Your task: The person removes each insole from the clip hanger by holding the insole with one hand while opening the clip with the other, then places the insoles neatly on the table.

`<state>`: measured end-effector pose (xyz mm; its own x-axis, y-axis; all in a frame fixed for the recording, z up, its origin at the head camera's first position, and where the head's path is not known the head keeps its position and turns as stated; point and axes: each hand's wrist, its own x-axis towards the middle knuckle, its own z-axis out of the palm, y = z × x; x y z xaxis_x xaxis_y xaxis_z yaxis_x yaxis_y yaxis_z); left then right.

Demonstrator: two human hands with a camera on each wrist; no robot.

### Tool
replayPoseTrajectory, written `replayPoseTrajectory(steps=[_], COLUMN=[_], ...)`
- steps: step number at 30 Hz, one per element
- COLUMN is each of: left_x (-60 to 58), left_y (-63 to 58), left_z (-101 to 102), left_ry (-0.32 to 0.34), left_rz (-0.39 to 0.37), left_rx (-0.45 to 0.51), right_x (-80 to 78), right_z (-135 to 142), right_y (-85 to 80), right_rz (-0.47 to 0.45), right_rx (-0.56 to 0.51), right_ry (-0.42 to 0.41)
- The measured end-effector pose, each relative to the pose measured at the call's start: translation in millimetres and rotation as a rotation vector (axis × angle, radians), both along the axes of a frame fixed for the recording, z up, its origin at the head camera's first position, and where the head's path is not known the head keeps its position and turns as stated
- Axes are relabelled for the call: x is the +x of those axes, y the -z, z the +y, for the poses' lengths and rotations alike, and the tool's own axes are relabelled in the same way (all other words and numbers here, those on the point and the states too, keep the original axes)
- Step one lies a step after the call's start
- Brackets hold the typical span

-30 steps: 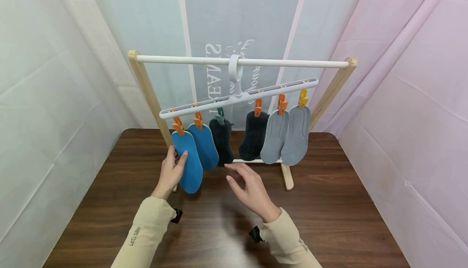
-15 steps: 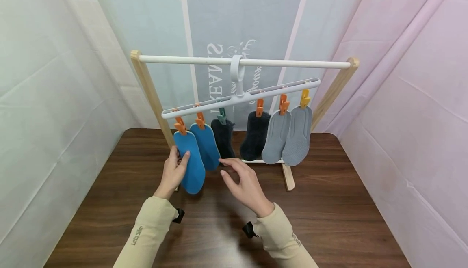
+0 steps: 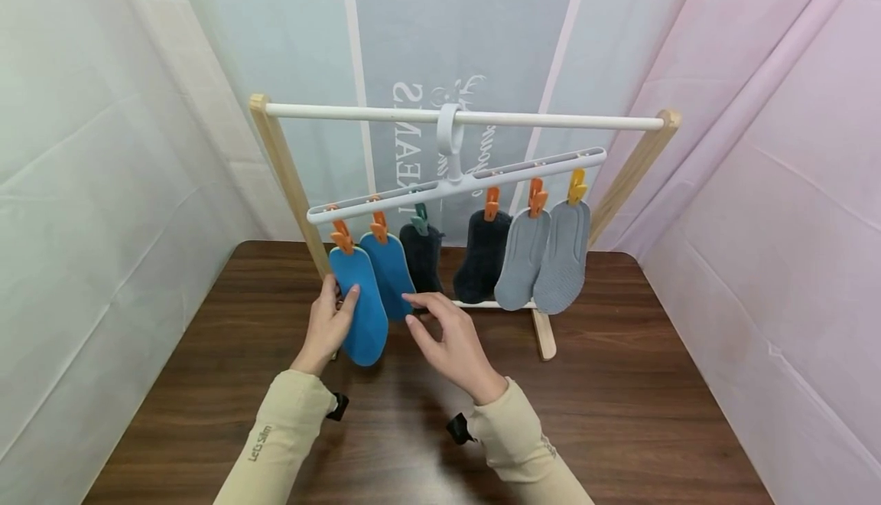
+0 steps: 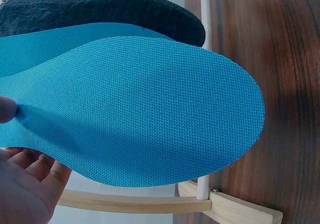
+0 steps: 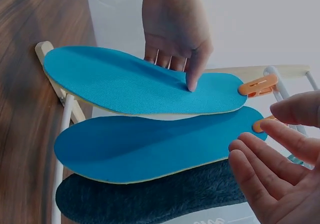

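My left hand (image 3: 323, 330) pinches the leftmost blue insole (image 3: 367, 333), thumb on its front and fingers behind. An orange clip (image 3: 342, 237) holds that insole's top to a white hanger (image 3: 399, 200). Beside it hangs a second blue insole (image 3: 387, 264) from another orange clip (image 3: 378, 227). My right hand (image 3: 460, 344) is at this second insole's lower right edge, fingers loosely bent and holding nothing. In the right wrist view the right hand's fingers (image 5: 250, 184) overlap the second insole near its clip end. Behind it a dark fuzzy insole (image 3: 421, 252) hangs from a green clip (image 3: 420, 219).
Farther right hang another dark insole (image 3: 479, 260) and two grey insoles, one (image 3: 523, 260) from an orange clip and one (image 3: 560, 260) from a yellow clip. The hanger hooks over the white rod (image 3: 551, 118) of a wooden stand (image 3: 285, 161) on a brown table (image 3: 619, 413).
My right hand has moved left, from below the dark insole to the second blue insole's edge. My left hand keeps its pinch on the leftmost blue insole.
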<state>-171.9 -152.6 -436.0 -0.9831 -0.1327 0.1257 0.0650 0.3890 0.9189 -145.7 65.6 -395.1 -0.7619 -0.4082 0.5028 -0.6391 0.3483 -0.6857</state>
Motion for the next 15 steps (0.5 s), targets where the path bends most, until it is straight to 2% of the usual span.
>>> replayPoseTrajectory(steps=[8,15], left_x=[0.4,0.2], left_y=[1.0,0.6], left_z=[0,0], left_ry=[-0.004,0.001], left_rz=[0.007,0.009], left_rx=[-0.002,0.003], right_x=[-4.2,-10.1], right_z=[-6,-13], right_y=[-3.7,-9.4], right_rz=[0.020,-0.006], right_rx=[-0.009,-0.045], right_ry=[-0.004,-0.026])
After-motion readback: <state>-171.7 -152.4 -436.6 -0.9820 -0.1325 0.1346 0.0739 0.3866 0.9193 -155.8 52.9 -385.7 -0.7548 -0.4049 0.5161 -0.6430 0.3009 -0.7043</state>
